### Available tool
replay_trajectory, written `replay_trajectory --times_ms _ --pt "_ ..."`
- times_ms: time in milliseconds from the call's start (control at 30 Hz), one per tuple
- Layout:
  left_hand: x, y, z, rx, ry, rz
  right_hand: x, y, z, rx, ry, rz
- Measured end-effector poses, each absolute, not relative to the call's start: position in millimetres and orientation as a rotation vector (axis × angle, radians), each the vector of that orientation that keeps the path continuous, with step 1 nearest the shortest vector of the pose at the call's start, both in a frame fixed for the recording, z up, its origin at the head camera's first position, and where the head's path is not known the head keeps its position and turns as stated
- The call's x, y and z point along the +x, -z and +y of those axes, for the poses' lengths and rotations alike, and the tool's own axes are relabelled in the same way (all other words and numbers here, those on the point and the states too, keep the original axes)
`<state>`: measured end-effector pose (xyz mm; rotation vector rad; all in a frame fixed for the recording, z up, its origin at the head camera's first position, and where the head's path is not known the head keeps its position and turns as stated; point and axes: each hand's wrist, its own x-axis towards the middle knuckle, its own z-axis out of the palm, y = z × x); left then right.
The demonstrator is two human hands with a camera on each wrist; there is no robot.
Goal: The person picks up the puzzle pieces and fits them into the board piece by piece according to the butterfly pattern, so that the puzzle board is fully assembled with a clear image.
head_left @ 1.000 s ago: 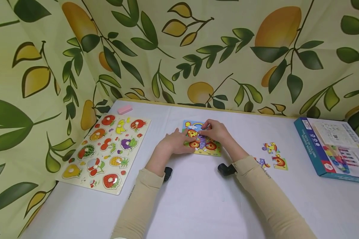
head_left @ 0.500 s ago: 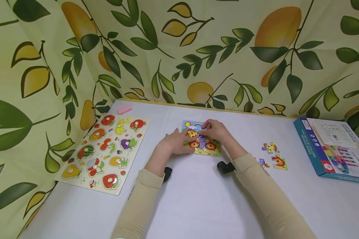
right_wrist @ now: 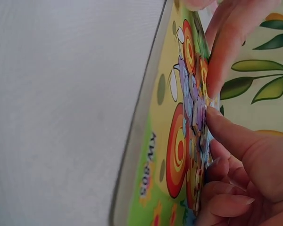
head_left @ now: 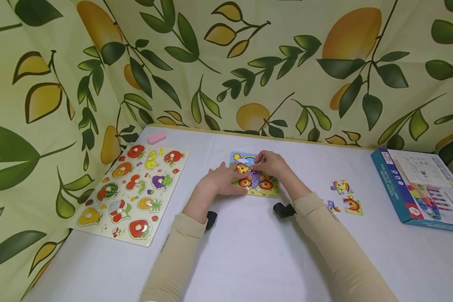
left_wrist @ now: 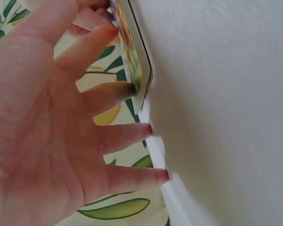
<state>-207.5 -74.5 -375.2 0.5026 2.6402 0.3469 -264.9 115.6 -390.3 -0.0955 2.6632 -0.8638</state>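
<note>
A butterfly jigsaw board point(head_left: 262, 193), with a rainbow and a sun printed at its top, lies on the white table between both hands. My left hand point(head_left: 222, 179) rests along the board's left side; in the left wrist view its fingers are spread and fairly straight, some at the board's edge and others reaching the tablecloth. From the right, my right hand point(head_left: 272, 164) reaches over the board, thumb and curled fingers at a purple puzzle piece point(right_wrist: 194, 106) around the butterfly's middle. Pieces there stand slightly raised and uneven in the right wrist view. The right hand covers the board's upper right part.
Several loose puzzle pieces point(head_left: 341, 187) lie right of the board, partly beside the right sleeve. A fruit peg puzzle point(head_left: 136, 193) is at left, with a pink block point(head_left: 157, 138) behind it. A boxed bead set point(head_left: 423, 188) sits at far right.
Both hands stay almost in place over the board. The right forearm shifts very slightly left; the loose pieces and boards have not moved.
</note>
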Motion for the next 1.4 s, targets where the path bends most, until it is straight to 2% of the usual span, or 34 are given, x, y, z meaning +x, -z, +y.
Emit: replay_trajectory --times_ms 833,1400 --pt "-206 374 -66 0.516 -0.288 2.662 -250 402 137 -0.123 1.098 2.673" --pt "-203 372 -70 0.46 -0.307 2.669 -239 394 140 -0.34 1.035 2.65"
